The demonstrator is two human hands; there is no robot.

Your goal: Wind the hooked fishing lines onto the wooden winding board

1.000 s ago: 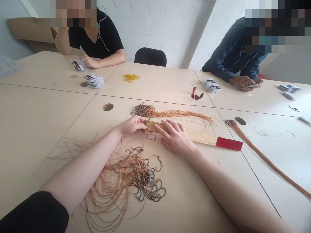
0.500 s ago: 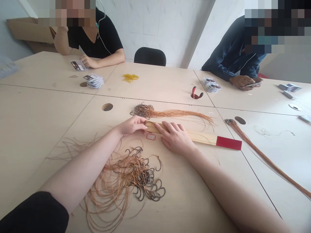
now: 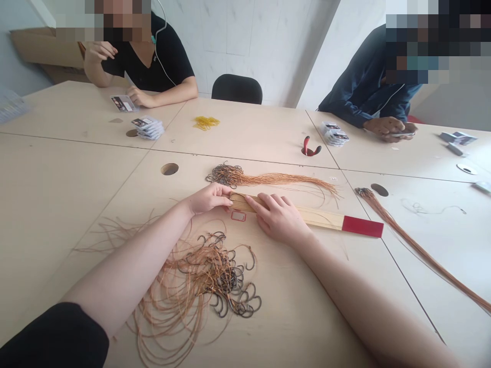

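Along the near side of a pale laminate work table [image 3: 76, 189], a flat wooden slat [image 3: 291, 212] with a red-painted end [image 3: 362, 226] lies lengthwise under a person's two bare hands. The right hand [image 3: 278, 220] rests open on the slat, fingers spread across its top and not wrapped around it. The left hand [image 3: 209, 199] sits half curled at the slat's near end, its fingertips [image 3: 227, 192] against the wood; whether they pinch it cannot be told. A small red-outlined label [image 3: 238, 216] lies just below the slat. A tangled heap of dark curved hooks on orange leaders [image 3: 215, 276] sprawls on the table under the left forearm. A combed bundle of hooks and leaders [image 3: 245, 178] lies just beyond the hands, and another [image 3: 410, 245] stretches off to the right. Farther out, red-handled pliers [image 3: 310, 147] stand in a round hole in the table, near a loose pile of yellow rubber bands [image 3: 205, 122] and a stack of card packets [image 3: 148, 128]. Across the table, a co-worker in a black shirt [image 3: 153, 66] rests a hand on a printed card [image 3: 123, 103], and a co-worker in a navy jacket [image 3: 360, 97] holds a small flat item [image 3: 404, 134].
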